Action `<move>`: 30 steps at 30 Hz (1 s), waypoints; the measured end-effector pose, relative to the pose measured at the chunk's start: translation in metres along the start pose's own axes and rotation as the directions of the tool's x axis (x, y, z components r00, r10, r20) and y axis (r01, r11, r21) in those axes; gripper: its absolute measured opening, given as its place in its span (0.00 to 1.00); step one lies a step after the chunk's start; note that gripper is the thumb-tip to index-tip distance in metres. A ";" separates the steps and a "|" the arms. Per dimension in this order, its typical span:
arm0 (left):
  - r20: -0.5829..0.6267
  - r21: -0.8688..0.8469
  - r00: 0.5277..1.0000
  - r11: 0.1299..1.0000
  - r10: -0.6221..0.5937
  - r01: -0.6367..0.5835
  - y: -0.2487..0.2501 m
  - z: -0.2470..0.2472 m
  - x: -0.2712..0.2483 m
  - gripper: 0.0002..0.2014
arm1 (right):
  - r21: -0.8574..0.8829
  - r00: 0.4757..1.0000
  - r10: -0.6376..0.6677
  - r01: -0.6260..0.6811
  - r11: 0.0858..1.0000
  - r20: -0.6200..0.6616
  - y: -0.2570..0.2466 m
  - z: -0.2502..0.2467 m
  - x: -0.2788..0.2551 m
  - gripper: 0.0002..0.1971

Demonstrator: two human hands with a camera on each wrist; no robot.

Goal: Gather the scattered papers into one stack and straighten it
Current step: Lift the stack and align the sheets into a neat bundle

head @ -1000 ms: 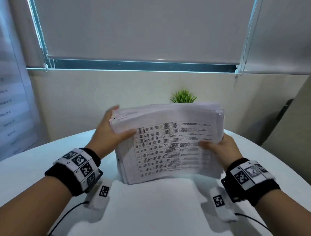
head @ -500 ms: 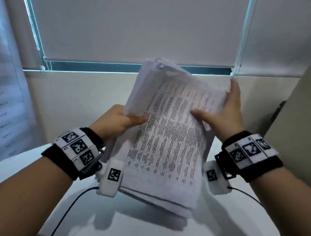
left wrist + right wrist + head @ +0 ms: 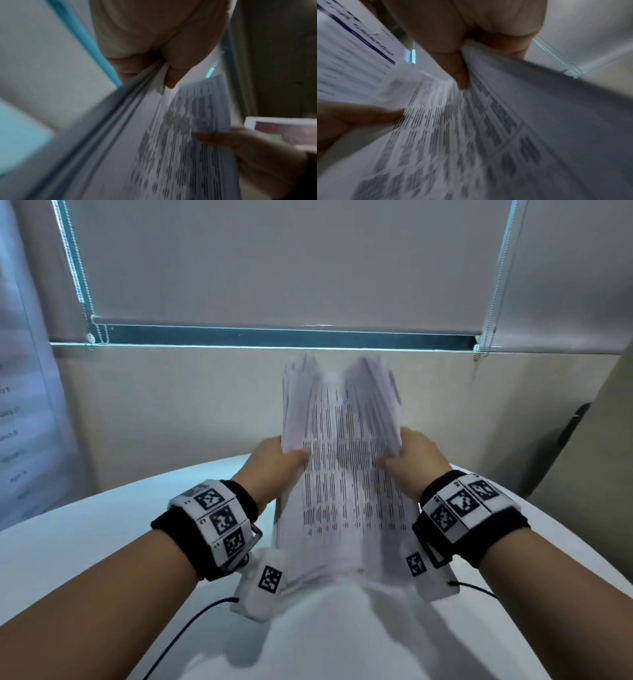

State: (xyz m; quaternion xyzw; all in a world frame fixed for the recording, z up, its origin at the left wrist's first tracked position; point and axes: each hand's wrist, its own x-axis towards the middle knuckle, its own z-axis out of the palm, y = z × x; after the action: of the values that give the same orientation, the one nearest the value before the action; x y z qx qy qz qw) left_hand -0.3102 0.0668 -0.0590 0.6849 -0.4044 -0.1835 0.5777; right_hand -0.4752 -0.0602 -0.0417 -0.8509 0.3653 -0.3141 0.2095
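Observation:
A thick stack of printed papers (image 3: 342,474) stands on end on the white table (image 3: 85,542), its bottom edge on the tabletop and its top bowed toward me. My left hand (image 3: 274,463) grips its left long edge, thumb on the printed face. My right hand (image 3: 411,460) grips the right long edge the same way. The left wrist view shows the stack (image 3: 154,142) pinched by the left hand (image 3: 161,65), sheet edges fanned. The right wrist view shows the paper stack (image 3: 488,135) under the right hand's thumb (image 3: 460,75), with the left hand's thumb (image 3: 368,115) on the page. The pictures are blurred by motion.
The round white table ends close behind the stack, before a beige wall (image 3: 171,412) and a window with a lowered blind (image 3: 274,261). A wall calendar (image 3: 13,422) hangs at the left. Cables (image 3: 191,628) trail from my wrist cameras across the table.
The stack was held landscape above the table, then turned on end. It now stands upright in portrait, lower, with its bottom edge on the table and both hands on its long sides.

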 end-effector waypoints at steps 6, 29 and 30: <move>-0.209 -0.103 0.926 0.935 0.313 -0.339 0.018 -0.001 -0.007 0.17 | 0.350 0.912 -0.126 0.274 0.896 -0.390 -0.006 -0.007 -0.012 0.14; -0.326 -0.045 0.795 0.831 0.512 -0.554 0.050 -0.014 0.009 0.10 | 0.524 0.816 -0.136 0.478 0.705 -0.561 -0.012 -0.010 0.001 0.17; -0.332 -0.080 0.802 0.832 0.497 -0.549 0.053 -0.013 0.010 0.06 | 0.505 0.800 -0.146 0.497 0.706 -0.582 -0.014 -0.011 0.004 0.12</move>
State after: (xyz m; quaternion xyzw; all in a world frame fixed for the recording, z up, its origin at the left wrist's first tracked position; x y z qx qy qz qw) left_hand -0.3129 0.0675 -0.0037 0.5134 -0.4690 0.0544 0.7166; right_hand -0.4746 -0.0556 -0.0242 -0.6683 0.1176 -0.6604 0.3217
